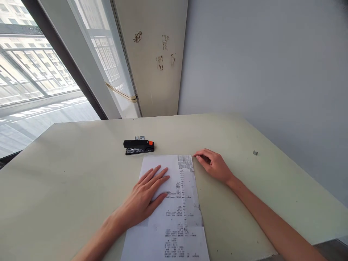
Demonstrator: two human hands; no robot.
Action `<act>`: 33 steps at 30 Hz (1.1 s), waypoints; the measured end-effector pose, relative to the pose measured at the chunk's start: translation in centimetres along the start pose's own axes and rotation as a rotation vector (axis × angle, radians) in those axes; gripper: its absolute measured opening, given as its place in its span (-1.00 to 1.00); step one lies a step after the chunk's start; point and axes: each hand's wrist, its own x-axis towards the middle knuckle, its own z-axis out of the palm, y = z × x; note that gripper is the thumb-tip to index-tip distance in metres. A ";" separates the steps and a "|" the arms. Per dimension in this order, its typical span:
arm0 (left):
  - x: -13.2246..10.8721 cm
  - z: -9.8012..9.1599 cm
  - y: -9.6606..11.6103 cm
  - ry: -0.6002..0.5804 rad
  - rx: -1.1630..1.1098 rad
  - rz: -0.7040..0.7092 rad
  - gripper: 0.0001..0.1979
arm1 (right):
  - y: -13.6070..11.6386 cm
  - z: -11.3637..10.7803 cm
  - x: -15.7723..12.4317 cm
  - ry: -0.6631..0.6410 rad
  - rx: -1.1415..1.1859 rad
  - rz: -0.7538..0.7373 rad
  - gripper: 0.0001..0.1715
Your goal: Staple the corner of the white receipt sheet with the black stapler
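A white printed sheet of paper (pixel 179 210) lies on the pale green table (pixel 81 174) in front of me. My left hand (pixel 146 195) rests flat on the sheet's left half, fingers stretched out. My right hand (pixel 213 165) sits on the table at the sheet's top right corner, fingers curled, fingertips touching the paper's edge. A black stapler with an orange tip (pixel 138 146) lies just beyond the top of the sheet, touched by neither hand.
A small metal staple piece (pixel 255 152) lies on the table at the right. A grey wall stands close behind and to the right. A large window (pixel 32 72) fills the left. The table's near right edge is by my right forearm.
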 end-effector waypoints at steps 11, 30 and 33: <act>-9.7 -3.8 -4.0 0.109 0.261 -0.125 -0.41 | 0.2 0.3 -0.1 0.000 0.034 -0.005 -0.62; 4.9 -11.0 -8.5 0.237 0.412 -0.270 -0.39 | 1.0 0.6 0.0 -0.015 0.054 -0.050 -0.63; 5.9 -10.6 -8.7 0.221 0.393 -0.315 -0.47 | 1.2 0.7 0.0 -0.015 0.067 -0.044 -0.64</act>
